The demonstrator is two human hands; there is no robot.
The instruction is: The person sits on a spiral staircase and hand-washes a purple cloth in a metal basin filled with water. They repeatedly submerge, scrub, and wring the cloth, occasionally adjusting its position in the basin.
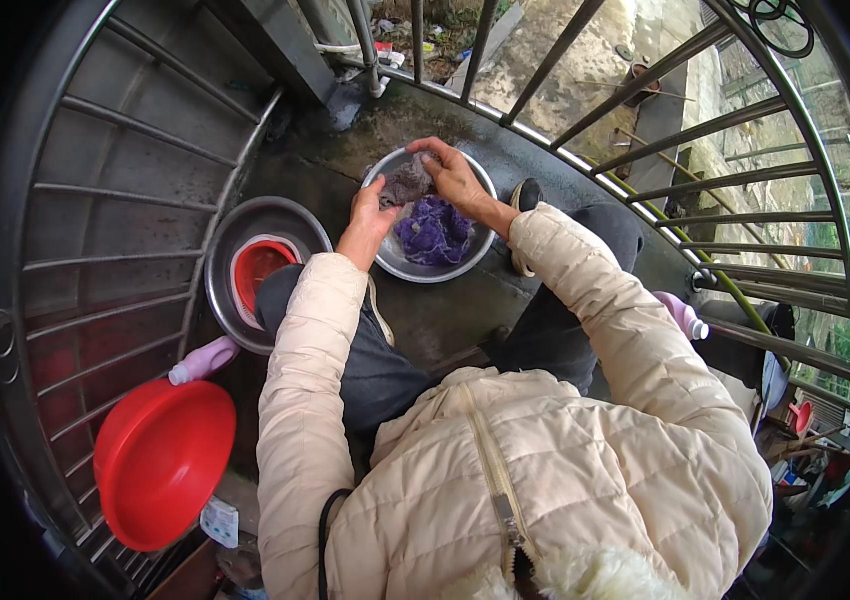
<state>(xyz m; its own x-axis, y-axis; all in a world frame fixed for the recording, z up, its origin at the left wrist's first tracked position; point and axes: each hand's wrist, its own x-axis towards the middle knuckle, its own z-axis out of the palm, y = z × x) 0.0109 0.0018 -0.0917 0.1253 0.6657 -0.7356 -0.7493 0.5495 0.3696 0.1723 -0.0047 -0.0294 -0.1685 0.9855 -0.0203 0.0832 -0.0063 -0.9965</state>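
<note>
A wet grey-brown cloth [405, 182] is stretched between my two hands over the upper left part of a round metal basin [432, 276]. My left hand [371, 217] grips its lower left end, the thumb pointing up. On the upper right, my right hand [455, 174] pinches the cloth between thumb and fingers. Below the hands, a bunched purple cloth [434, 231] lies in the basin, which stands on the dark wet floor between my feet.
Left of my knee stands a larger grey basin [218, 289] holding a red plastic basket [263, 266]. A pink bottle [205, 360] and a tilted red basin [166, 465] are at lower left. Metal railings [526, 142] curve around both sides. Another pink bottle [681, 315] is at right.
</note>
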